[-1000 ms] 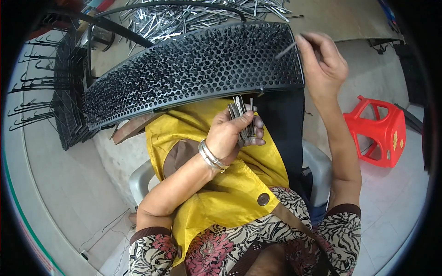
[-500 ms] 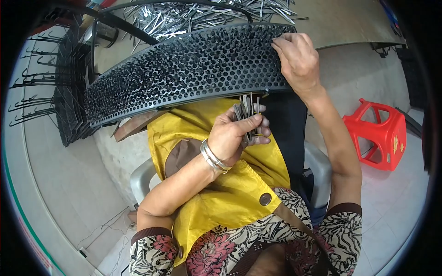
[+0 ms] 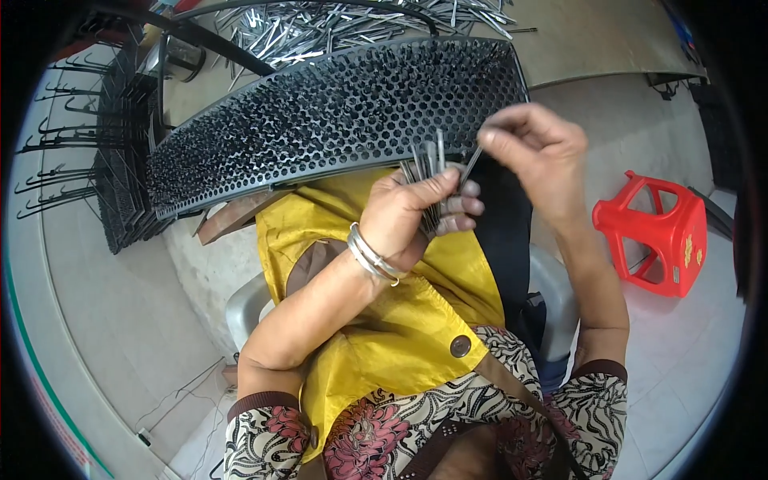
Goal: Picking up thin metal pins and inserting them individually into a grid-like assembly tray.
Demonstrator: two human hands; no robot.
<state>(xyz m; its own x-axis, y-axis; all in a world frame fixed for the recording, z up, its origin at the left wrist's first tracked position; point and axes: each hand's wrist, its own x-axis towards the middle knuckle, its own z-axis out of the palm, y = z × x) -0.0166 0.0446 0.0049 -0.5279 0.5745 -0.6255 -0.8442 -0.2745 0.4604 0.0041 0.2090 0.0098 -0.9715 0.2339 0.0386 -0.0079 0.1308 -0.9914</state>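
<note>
In front of me a long black perforated rack [image 3: 384,154] tilts from the table's edge, many of its holes filled with thin dark pieces. My left hand [image 3: 404,212] is closed round a bundle of thin metal strips [image 3: 432,160], whose ends stick up beside the rack's near edge. My right hand [image 3: 540,148] pinches one metal strip [image 3: 472,166] between thumb and fingertips, just right of the bundle. The lower end of that strip meets the left fingers; whether it is fully apart from the bundle I cannot tell.
A heap of loose metal strips [image 3: 320,32] lies on the table [image 3: 592,40] behind the rack. Black racks with hooked wires [image 3: 112,152] stand at the left, near a metal cup [image 3: 182,62]. A red plastic stool [image 3: 680,204] is on the floor at the right.
My right hand has come down from the rack's upper right part to the bundle and now pinches a strip there. My left hand has stayed nearly in place, its fingers slightly shifted.
</note>
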